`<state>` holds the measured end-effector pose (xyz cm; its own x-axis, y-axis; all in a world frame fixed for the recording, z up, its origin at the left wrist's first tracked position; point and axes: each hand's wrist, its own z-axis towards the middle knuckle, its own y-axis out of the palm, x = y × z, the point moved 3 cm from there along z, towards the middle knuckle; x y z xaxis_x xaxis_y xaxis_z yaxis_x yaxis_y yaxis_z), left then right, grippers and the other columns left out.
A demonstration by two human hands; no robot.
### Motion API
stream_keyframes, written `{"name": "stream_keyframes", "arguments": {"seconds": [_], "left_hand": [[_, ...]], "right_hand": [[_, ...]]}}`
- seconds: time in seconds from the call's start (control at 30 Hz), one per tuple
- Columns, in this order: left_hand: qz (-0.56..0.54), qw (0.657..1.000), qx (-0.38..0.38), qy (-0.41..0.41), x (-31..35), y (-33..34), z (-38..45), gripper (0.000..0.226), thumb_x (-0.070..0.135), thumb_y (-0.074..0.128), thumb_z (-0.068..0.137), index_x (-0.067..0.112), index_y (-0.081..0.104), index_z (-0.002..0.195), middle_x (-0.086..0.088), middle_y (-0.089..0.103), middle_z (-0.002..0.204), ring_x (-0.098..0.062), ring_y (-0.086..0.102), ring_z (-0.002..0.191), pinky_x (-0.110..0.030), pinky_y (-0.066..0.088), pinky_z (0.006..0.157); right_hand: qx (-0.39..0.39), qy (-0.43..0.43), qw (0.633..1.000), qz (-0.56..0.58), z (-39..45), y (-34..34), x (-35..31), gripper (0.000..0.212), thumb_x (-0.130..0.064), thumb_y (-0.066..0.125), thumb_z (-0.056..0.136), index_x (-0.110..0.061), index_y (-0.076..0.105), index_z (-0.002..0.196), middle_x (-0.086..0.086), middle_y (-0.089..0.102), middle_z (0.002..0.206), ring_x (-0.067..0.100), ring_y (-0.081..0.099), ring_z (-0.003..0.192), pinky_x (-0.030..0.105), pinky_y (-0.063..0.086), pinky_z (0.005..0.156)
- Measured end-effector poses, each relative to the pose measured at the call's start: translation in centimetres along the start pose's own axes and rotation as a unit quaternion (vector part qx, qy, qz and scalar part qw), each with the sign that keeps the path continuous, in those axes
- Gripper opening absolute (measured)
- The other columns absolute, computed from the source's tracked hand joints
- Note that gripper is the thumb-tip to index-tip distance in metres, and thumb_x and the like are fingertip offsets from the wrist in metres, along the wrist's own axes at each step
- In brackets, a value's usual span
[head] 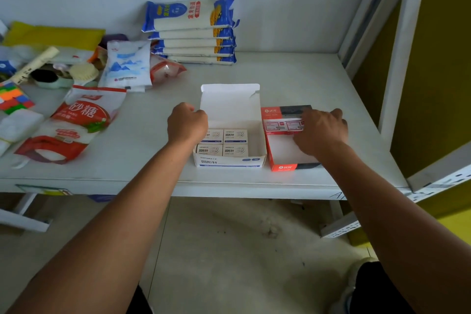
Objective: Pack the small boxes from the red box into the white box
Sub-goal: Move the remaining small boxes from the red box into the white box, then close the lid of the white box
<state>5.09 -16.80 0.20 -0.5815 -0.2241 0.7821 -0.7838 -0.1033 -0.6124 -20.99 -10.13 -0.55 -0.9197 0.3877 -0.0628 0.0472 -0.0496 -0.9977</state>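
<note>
Pick-up step: right hand (321,132) curled onto small boxes (284,125) in the red box (284,167), grip unconfirmed; left hand (187,123), fisted, steadies the white box (229,162) holding 4; next, lift across.

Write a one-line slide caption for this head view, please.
Left hand steadies the open white box of small boxes while right hand reaches into the red box.

Surface: white table (293,79)
Front: white box (229,160), red box (284,167), touching
Left: sugar bag (74,125)
Back: stacked noodle packs (193,33)
</note>
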Motion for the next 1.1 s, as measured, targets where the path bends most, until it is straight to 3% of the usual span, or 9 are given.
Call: {"name": "stream_keyframes", "arguments": {"seconds": [0.1,0.17,0.3,0.43,0.53,0.67,0.77,0.87,1.1], "left_hand": [[-0.082,0.996,-0.025,-0.020,0.0,0.2,0.0,0.025,-0.001,0.045,0.071,0.015,0.036,0.055,-0.005,0.034,0.058,-0.023,0.031,0.067,-0.033,0.026,0.059],[-0.140,0.988,-0.059,-0.032,0.1,0.1,0.0,0.012,0.003,0.044,0.063,0.012,0.052,0.059,-0.008,0.045,0.062,-0.021,0.038,0.067,-0.034,0.031,0.061],[-0.257,0.962,-0.079,-0.051,0.2,-0.6,-0.6,0.024,0.003,0.050,0.079,0.016,0.070,0.077,-0.001,0.072,0.081,-0.018,0.064,0.071,-0.028,0.042,0.064],[-0.291,0.950,-0.109,-0.035,-0.6,-1.6,-0.5,0.028,0.011,0.041,0.087,0.023,0.063,0.074,0.005,0.072,0.079,-0.012,0.066,0.081,-0.035,0.038,0.080],[-0.263,0.954,-0.147,0.011,-1.8,-2.2,-0.7,0.034,0.015,0.040,0.091,0.025,0.067,0.075,0.005,0.075,0.090,-0.011,0.066,0.090,-0.039,0.040,0.087],[-0.212,0.955,-0.194,0.074,-2.8,-2.2,-1.3,0.031,0.018,0.047,0.094,0.024,0.077,0.090,0.004,0.073,0.113,-0.016,0.065,0.111,-0.046,0.044,0.106],[-0.123,0.963,-0.179,0.157,-2.7,-2.1,-2.3,0.021,0.034,0.056,0.094,0.026,0.075,0.097,0.010,0.073,0.107,-0.011,0.064,0.107,-0.030,0.047,0.098],[-0.005,0.949,-0.172,0.263,-2.9,-1.6,-3.0,0.034,0.041,0.050,0.099,0.023,0.065,0.124,0.015,0.057,0.131,0.000,0.049,0.123,-0.012,0.035,0.099],[0.136,0.925,-0.157,0.318,-3.5,-0.3,-3.3,0.050,0.048,0.035,0.101,0.025,0.045,0.144,-0.002,0.031,0.159,-0.019,0.037,0.141,-0.040,0.034,0.114]], "right_hand": [[0.095,-0.038,0.993,0.058,-0.2,-1.0,-1.5,0.039,-0.020,0.063,0.079,-0.013,0.059,0.118,0.010,0.066,0.109,0.033,0.050,0.105,0.041,0.048,0.081],[0.132,-0.087,0.971,0.179,-0.1,-1.5,-2.9,0.037,-0.019,0.058,0.081,-0.013,0.062,0.117,0.008,0.070,0.112,0.031,0.059,0.104,0.042,0.054,0.082],[-0.072,-0.046,0.854,0.513,-0.1,-2.1,-5.3,0.048,-0.034,0.058,0.092,-0.014,0.048,0.135,0.001,0.062,0.116,0.018,0.061,0.098,0.027,0.049,0.079],[-0.085,-0.130,0.767,0.623,-1.4,-3.1,-5.5,0.022,-0.001,0.061,0.087,-0.003,0.065,0.108,0.004,0.070,0.092,0.012,0.067,0.081,0.017,0.050,0.065],[-0.140,-0.198,0.783,0.573,-2.5,-2.5,-4.7,0.030,0.005,0.065,0.081,-0.006,0.066,0.109,0.004,0.069,0.107,0.012,0.067,0.096,0.021,0.053,0.074],[-0.137,-0.222,0.863,0.433,-4.0,-1.1,-4.5,0.041,-0.028,0.080,0.074,-0.024,0.067,0.113,-0.011,0.061,0.120,0.008,0.058,0.106,0.014,0.045,0.088],[-0.070,-0.228,0.898,0.370,-4.5,-0.8,-4.9,0.040,-0.029,0.081,0.073,-0.025,0.068,0.111,-0.009,0.057,0.127,0.008,0.053,0.107,0.003,0.044,0.077],[-0.062,-0.235,0.903,0.355,-4.7,-1.0,-5.1,0.038,-0.028,0.078,0.077,-0.024,0.067,0.114,-0.011,0.054,0.125,0.007,0.050,0.104,0.000,0.043,0.070],[-0.086,-0.233,0.896,0.368,-4.4,-0.8,-4.5,0.038,-0.026,0.082,0.073,-0.024,0.067,0.108,-0.005,0.058,0.130,0.012,0.054,0.108,0.017,0.048,0.085]]}}
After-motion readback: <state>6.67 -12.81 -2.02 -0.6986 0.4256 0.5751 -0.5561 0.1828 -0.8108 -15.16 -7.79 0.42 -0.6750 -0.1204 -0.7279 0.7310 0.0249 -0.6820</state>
